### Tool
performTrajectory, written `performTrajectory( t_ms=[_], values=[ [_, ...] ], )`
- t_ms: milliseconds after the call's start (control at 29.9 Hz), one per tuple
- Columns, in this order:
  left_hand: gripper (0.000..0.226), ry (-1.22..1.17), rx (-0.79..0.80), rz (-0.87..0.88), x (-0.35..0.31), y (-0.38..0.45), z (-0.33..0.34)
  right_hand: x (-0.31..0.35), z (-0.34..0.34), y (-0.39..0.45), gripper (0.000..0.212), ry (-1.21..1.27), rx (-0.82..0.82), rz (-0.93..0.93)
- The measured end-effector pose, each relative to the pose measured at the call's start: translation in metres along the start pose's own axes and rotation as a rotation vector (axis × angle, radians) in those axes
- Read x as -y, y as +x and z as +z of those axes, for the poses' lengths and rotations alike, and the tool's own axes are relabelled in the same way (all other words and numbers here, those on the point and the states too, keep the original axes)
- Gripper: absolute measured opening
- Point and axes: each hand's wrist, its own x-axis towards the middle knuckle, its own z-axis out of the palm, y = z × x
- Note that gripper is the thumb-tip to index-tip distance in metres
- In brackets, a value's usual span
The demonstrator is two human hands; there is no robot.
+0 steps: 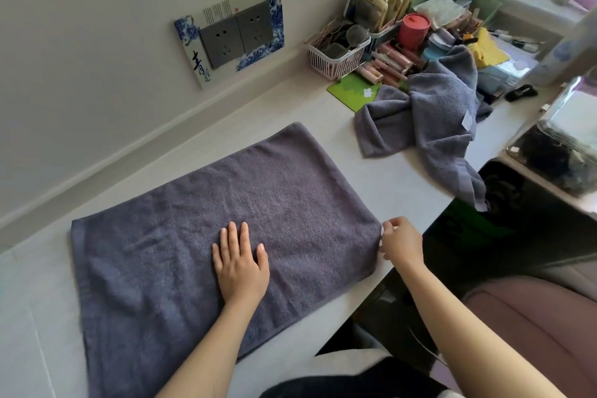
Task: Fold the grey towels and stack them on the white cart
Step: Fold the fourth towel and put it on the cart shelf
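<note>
Fingers [233, 237] of left hand [240, 263] flat on towel [193, 236].

Bare forearms, no sleeves, mauve trousers [533, 326], dark top [339, 384]

Twin wall sockets [238, 35] on a blue-patterned plate, pink basket [332, 61], red lidded tub [414, 30], green card [353, 90], yellow cloth [489, 49]
</note>
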Motion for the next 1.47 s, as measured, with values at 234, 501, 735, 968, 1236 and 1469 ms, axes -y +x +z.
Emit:
performTrajectory(
  t_ms=[234, 501, 735, 968, 1236, 1469],
  values=[
    [0.065, -0.011, -0.018, 0.016, 0.000, 0.000, 0.001, -0.008, -0.002, -0.031, 0.047, 0.133, 0.232, 0.237],
    [0.066, -0.029, -0.027, 0.031, -0.001, -0.001, 0.000, 0.000, 0.004, -0.050, 0.052, 0.791, 0.388, 0.546],
    [0.067, -0.040, -0.019, 0.028, 0.000, -0.002, -0.002, 0.012, -0.004, -0.060, 0.029, 1.649, 0.250, 0.629],
    [0.075, -0.019, 0.024, 0.002, -0.003, -0.001, -0.003, 0.016, -0.015, -0.064, 0.033, 1.470, -0.047, 0.583],
    [0.077, -0.033, 0.028, 0.006, -0.002, -0.002, -0.005, -0.015, -0.012, -0.053, 0.028, 0.995, -0.197, 0.404],
    [0.075, -0.028, 0.030, 0.013, -0.002, -0.002, -0.005, -0.026, 0.013, -0.049, 0.032, 0.284, -0.120, -0.067]
  ],
)
